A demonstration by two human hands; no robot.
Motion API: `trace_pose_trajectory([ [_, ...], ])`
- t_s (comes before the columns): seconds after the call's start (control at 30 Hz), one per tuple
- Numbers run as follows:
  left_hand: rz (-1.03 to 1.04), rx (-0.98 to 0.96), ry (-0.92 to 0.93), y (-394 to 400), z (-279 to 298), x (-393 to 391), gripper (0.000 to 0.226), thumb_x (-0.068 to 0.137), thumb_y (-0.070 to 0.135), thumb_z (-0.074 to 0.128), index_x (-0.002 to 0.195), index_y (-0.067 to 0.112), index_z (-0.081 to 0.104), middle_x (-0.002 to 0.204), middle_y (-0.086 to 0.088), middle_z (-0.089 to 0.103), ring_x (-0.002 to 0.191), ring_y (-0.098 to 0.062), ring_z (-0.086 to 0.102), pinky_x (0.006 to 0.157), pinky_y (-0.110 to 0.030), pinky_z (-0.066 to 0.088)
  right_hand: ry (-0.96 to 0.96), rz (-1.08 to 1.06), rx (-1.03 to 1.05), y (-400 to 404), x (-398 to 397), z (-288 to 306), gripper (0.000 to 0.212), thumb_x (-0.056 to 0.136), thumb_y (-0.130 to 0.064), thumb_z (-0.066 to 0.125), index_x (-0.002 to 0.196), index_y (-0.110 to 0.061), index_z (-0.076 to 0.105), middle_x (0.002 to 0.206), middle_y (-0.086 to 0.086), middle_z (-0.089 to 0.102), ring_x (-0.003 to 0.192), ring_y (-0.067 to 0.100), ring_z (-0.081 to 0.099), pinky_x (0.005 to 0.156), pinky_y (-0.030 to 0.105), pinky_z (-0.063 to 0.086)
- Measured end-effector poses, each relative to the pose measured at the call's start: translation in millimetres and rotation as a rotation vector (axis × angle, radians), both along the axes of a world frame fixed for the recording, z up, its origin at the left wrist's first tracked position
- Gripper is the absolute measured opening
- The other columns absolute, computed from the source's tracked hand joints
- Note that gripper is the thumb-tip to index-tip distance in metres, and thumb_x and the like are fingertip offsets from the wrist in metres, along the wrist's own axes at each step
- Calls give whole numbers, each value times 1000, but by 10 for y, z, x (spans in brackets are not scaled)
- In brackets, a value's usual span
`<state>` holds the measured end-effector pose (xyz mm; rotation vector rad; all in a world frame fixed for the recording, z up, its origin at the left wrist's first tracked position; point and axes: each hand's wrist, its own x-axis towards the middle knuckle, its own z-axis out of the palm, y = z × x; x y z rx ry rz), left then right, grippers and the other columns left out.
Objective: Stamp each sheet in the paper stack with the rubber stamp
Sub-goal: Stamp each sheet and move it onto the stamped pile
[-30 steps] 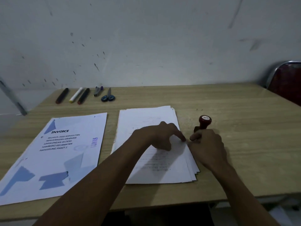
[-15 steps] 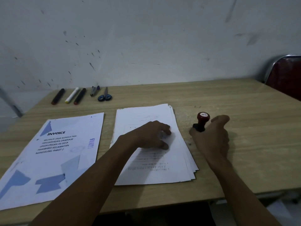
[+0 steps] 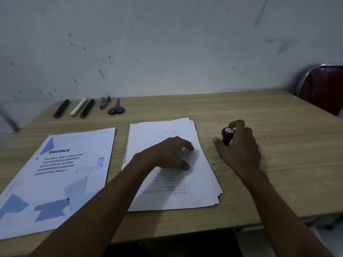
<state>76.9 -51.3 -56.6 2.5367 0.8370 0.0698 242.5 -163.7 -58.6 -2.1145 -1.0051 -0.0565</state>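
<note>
Rubber stamp (image 3: 227,135) stands upright in right hand (image 3: 239,145).

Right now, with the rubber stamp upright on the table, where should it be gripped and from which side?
Grip the rubber stamp by its round red handle, coming from above and the right. It stands upright beside the paper stack with its knob on top, and the right hand already curls around it from that side.
</note>
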Motion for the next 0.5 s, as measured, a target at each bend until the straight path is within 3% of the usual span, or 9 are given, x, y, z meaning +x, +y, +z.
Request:
trace_pose_trajectory([
  [0.17,43,22,-168,-2,58,-119,51,81,29,73,128,20,58,139,2,53,129,-16,45,102,-24,33,-35,32,-30,5,24,0,33,92,-28,62,120,-18,48,116,8,57,107,32,56,82,42,47],
  [0.27,120,57,-140,81,48,-247,52,84,32,71,132,21,54,144,2,47,132,-17,41,103,-25,29,1,90,74,17,-4,41,28,92,-27,61,116,-17,50,117,4,60,105,26,59,83,40,49],
  [0.37,168,61,-104,147,-36,-335,58,81,37,73,133,24,50,145,4,45,132,-15,40,101,-22,27,44,196,157,43,-127,101,26,92,-28,61,110,-16,46,109,2,62,96,22,60,78,36,49],
  [0.5,169,34,-147,119,-132,-362,50,84,40,69,128,20,56,135,3,52,126,-14,46,89,-14,27,9,365,78,67,-298,132,24,96,-31,53,108,-18,37,93,1,63,78,21,62,65,39,52],
])
